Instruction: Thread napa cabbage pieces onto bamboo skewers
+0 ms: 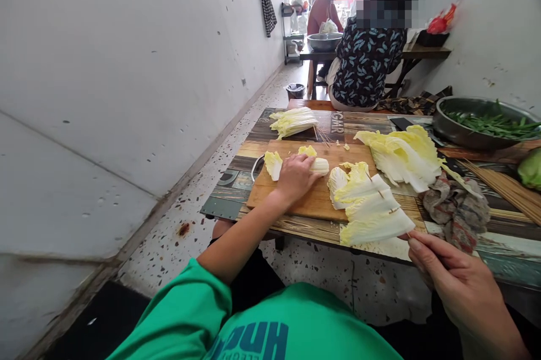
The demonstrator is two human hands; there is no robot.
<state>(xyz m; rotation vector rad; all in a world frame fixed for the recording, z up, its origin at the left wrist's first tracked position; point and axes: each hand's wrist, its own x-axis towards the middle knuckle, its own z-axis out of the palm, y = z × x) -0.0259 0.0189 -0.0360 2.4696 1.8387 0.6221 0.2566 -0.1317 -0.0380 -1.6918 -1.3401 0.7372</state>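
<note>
The work table has a printed plank-pattern top; a wooden cutting board lies on it. The left hand is laid over a cut cabbage piece on the board; whether its fingers grip the piece cannot be told. The right hand, at the table's near edge, pinches the end of a skewer threaded through cabbage leaves, which overlap the board's right side. A leaf stack lies beyond the board, larger loose leaves to its right. A crumpled cloth, bundled sticks and a steel bowl of green vegetables occupy the right side. The white wall at left is chipped; the speckled floor bears a brown stain. Two people sit at a farther table bearing a metal basin. A bin and a shelf rack stand near the wall.
</note>
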